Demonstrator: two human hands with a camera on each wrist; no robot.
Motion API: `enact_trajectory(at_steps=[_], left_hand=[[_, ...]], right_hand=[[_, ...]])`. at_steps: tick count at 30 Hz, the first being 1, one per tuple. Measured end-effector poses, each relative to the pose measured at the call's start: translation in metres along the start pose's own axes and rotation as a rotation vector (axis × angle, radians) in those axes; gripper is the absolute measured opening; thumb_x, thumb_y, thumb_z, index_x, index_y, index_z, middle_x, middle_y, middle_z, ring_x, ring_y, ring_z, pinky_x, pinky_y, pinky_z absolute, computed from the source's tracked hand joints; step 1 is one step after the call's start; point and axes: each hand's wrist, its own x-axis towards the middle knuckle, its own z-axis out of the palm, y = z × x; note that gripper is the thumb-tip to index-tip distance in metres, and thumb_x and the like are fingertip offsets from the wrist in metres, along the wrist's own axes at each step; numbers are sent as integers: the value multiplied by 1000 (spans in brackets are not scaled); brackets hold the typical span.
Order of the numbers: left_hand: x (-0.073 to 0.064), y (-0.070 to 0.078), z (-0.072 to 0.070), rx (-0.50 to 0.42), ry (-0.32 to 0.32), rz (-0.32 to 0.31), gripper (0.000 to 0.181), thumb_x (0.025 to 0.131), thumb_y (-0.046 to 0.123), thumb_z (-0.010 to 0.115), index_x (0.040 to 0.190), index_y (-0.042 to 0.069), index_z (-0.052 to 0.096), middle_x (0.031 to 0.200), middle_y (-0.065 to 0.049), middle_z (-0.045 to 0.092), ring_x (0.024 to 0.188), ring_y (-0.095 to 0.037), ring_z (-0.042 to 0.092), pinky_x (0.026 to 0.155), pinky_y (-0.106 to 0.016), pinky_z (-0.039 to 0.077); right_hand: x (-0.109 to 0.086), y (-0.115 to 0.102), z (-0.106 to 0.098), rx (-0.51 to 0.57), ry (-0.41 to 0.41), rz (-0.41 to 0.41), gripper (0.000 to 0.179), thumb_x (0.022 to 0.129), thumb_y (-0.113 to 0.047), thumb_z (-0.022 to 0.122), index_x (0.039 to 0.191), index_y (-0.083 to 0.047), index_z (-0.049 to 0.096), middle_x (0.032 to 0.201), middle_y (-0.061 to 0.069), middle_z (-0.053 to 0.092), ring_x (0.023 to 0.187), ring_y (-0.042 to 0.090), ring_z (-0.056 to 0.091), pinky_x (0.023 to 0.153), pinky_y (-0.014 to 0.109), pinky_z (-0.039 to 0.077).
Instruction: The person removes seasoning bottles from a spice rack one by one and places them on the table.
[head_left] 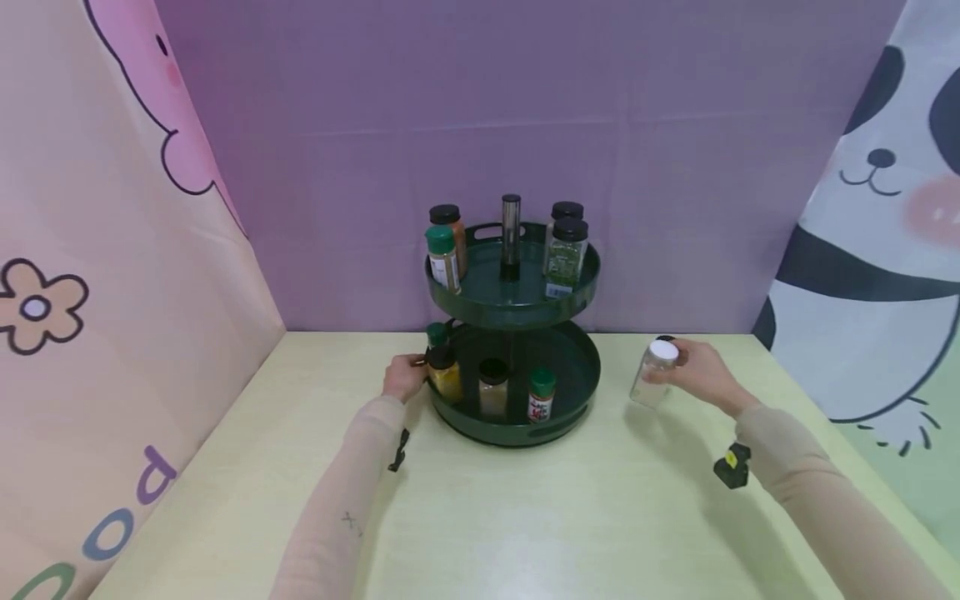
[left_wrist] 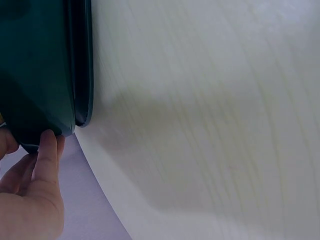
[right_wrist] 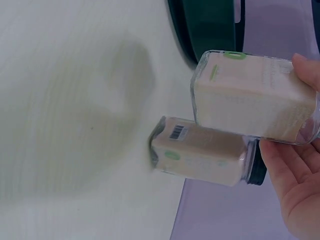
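My left hand (head_left: pixel 403 379) pinches the left rim of the lower tier of a dark green two-tier spice rack (head_left: pixel 517 433); the left wrist view shows thumb and fingers around the rim (left_wrist: pixel 37 142). My right hand (head_left: pixel 701 375) holds a clear spice jar (right_wrist: pixel 255 97) by its upper part, right of the rack. In the head view this jar has a white top and leans slightly. Behind it stands a second, similar jar (right_wrist: pixel 200 150) with a black lid, its pale contents showing. That jar is mostly hidden in the head view, except its lid (head_left: pixel 665 338).
On the lower tier stand a yellow jar (head_left: pixel 447 382), a black-lidded jar (head_left: pixel 492 393) and green-capped shakers (head_left: pixel 541 398). The upper tier (head_left: pixel 510 312) carries several more jars around a metal post (head_left: pixel 511 233). A purple backdrop (head_left: pixel 375 167) hangs behind the pale table (head_left: pixel 540 517).
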Motion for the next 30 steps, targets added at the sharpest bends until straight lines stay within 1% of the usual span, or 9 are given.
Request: enact_trajectory(at_steps=[3, 9, 15, 24, 30], left_hand=[[0, 1, 0, 3, 2, 8, 39, 89, 20, 52, 124, 5, 57, 123, -17, 58, 109, -31, 57, 90, -39, 48], [-1, 0, 0, 10, 4, 13, 39, 88, 20, 52, 124, 5, 57, 122, -17, 59, 110, -31, 57, 90, -39, 48], [-1, 1, 0, 10, 7, 11, 38, 88, 19, 53, 123, 5, 58, 121, -17, 59, 109, -31, 58, 89, -39, 48], [0, 1, 0, 9, 5, 6, 38, 88, 20, 53, 123, 5, 58, 122, -17, 59, 110, -31, 57, 89, -39, 48], [-1, 1, -1, 14, 2, 13, 39, 88, 20, 53, 123, 5, 57, 122, -17, 58, 111, -32, 56, 90, -40, 47]], right_hand=[[-2, 3, 1, -8, 4, 5, 63, 75, -41, 72, 113, 6, 55, 113, 27, 59, 106, 41, 54, 85, 51, 46], [-3, 10, 2, -3, -12, 31, 67, 74, -42, 73, 116, 7, 52, 117, 29, 56, 109, 43, 52, 87, 53, 45], [-6, 14, 5, -32, 0, 19, 65, 74, -39, 73, 113, 8, 53, 113, 29, 58, 103, 42, 55, 81, 50, 48], [-9, 21, 8, -27, 11, 6, 58, 73, -38, 74, 107, 5, 55, 105, 25, 62, 95, 36, 58, 77, 46, 49], [-10, 26, 10, -34, 14, 16, 58, 73, -39, 74, 105, 5, 56, 104, 24, 62, 95, 35, 58, 78, 47, 49]])
